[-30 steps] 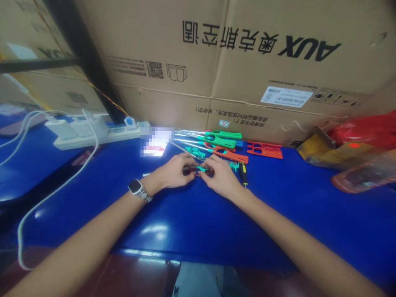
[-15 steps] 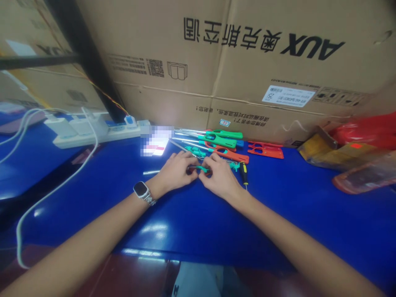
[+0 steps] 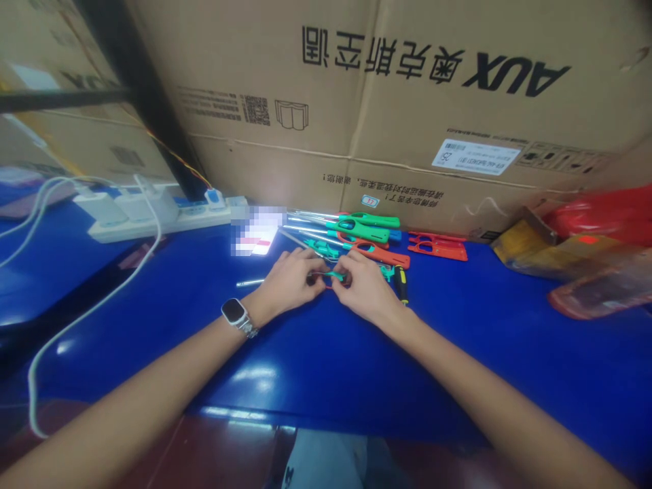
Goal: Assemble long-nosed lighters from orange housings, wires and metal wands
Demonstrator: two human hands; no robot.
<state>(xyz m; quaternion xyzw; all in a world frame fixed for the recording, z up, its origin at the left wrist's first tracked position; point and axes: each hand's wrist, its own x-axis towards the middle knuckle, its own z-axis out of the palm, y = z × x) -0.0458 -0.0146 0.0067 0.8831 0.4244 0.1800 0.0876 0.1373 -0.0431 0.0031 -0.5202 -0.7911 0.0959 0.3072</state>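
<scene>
From the head camera, looking forward and down, two bare hands meet over a shiny blue table (image 3: 316, 367). Both hands are nearly closed, fingers bent toward thumbs. The right hand (image 3: 364, 285) pinches a small green part (image 3: 335, 275) between thumb and fingertips. The left hand (image 3: 290, 277), just beside it, is curled around a small red piece (image 3: 329, 287), mostly hidden by the fingers, which shows as a thin edge between the two thumbs. The green part lies directly above this edge, in the narrow gap between the hands; whether the two are joined cannot be told.

A slim metal tube (image 3: 249, 282) sticks out to the left from beneath the left hand. The left wrist wears a square-faced watch (image 3: 235, 311) on a metal band. Just beyond the fingers lies a pile of long-nosed lighters, among them a green lighter (image 3: 364, 231) and an orange lighter (image 3: 382, 257), metal noses pointing left. Loose green pieces (image 3: 320, 248) lie near them. A black and yellow screwdriver (image 3: 401, 284) rests beside the right hand, and orange shells (image 3: 438, 248) lie farther right.

To the left are a lit, blurred-out screen (image 3: 261, 236) and a white power strip (image 3: 163, 224) with plugs. Behind everything stands a large cardboard box (image 3: 407, 129) with upside-down printing.
</scene>
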